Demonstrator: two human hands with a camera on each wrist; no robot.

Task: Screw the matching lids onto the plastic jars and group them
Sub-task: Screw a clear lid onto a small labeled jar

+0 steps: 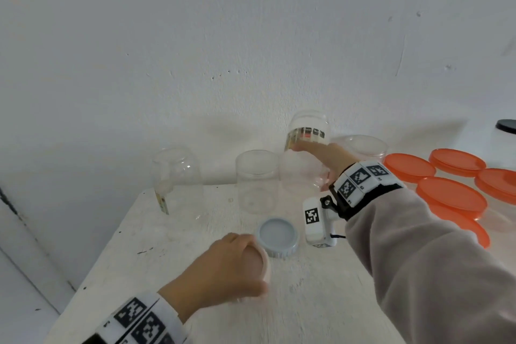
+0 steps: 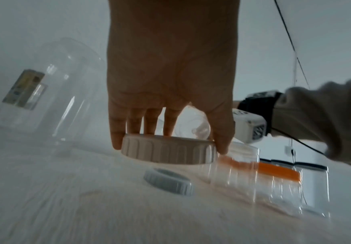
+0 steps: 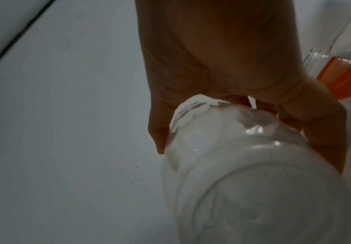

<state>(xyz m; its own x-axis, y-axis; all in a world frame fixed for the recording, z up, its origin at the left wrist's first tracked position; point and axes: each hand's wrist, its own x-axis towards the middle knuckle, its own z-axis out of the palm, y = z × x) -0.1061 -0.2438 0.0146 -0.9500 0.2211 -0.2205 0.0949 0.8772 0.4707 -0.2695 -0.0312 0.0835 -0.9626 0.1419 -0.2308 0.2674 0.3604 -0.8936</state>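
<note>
Gripping white lid under left hand, right hand clasping clear labelled jar behind.

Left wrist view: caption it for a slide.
Left hand grips a ribbed white plastic lid above a grey screw lid.

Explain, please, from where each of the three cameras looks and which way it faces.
Head: from above, forward and down at the table; both hands and the sleeves show.
Left wrist: along the left hand, whose fingers grip the white lid.
Right wrist: along the right hand, which grips the labelled jar.
Shared: head and left wrist both show the grey lid.
</note>
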